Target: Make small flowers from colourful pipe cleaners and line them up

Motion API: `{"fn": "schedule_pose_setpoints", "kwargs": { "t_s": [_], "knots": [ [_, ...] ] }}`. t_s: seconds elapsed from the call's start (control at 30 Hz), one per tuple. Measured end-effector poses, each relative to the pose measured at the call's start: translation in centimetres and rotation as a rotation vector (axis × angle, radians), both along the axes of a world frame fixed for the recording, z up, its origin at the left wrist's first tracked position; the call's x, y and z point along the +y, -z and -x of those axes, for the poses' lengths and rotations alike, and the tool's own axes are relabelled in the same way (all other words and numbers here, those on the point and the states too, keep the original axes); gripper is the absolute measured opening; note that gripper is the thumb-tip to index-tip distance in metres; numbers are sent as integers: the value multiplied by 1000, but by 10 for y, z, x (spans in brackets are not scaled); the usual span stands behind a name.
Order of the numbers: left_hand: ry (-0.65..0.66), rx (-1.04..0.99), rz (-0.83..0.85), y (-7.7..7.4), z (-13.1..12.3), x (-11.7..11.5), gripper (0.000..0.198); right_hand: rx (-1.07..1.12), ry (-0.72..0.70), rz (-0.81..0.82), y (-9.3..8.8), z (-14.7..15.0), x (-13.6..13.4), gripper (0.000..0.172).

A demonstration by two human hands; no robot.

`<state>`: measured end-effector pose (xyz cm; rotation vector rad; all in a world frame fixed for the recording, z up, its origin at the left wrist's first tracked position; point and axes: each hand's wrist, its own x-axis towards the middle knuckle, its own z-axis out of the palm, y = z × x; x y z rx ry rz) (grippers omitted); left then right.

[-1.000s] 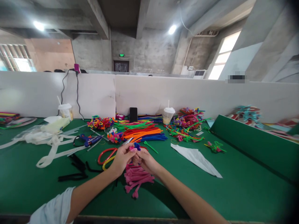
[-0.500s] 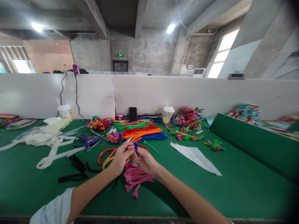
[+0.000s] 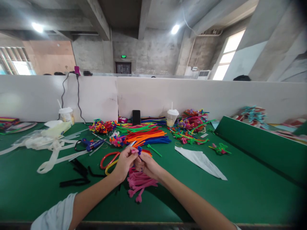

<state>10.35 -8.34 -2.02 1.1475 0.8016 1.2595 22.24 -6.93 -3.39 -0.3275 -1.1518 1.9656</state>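
Okay, pinching a purple pipe cleaner (image 3: pixel 139 150)
My left hand (image 3: pixel 125 163) and right hand (image 3: pixel 147 167) clamp their fingers (image 3: pixel 141 163) on it, above the pink pipe-cleaner pile (image 3: pixel 140 187), lower middle.

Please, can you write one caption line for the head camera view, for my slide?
The left hand and right hand hold pink and blue pipe cleaners above a pink pipe-cleaner pile on a green workbench.

Beyond the white partition (image 3: pixel 168 95) in front of me rise bare concrete walls (image 3: pixel 148 48) and ceiling beams (image 3: pixel 94 19), with a lit exit sign (image 3: pixel 123 56), a dark door (image 3: pixel 123 67), an air conditioner (image 3: pixel 203 74) and a bright window (image 3: pixel 227 54).
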Motion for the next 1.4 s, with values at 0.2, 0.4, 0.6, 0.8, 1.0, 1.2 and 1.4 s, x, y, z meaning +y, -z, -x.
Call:
{"fn": "schedule_pose_setpoints", "kwargs": {
  "t_s": [0.2,0.4,0.6,0.8,1.0,1.2,1.4],
  "knots": [
    [-6,-10,9,-2,-1,-1,36,-23,46,-15,1,2,-2,39],
    [9,68,-82,0,4,3,32,16,84,20,-1,4,-3,38],
    [-18,145,-151,1,7,5,35,-23,96,-12,-1,5,-5,39],
    [-23,198,-210,1,6,3,37,-166,253,-141,8,9,-3,45],
    [-81,227,-259,2,4,0,37,-288,392,-238,18,10,2,49],
    [-148,311,-340,8,5,0,32,-306,425,-233,15,13,-3,48],
    [-227,378,-393,12,5,2,26,-314,427,-193,17,15,1,47]
  ]
}}
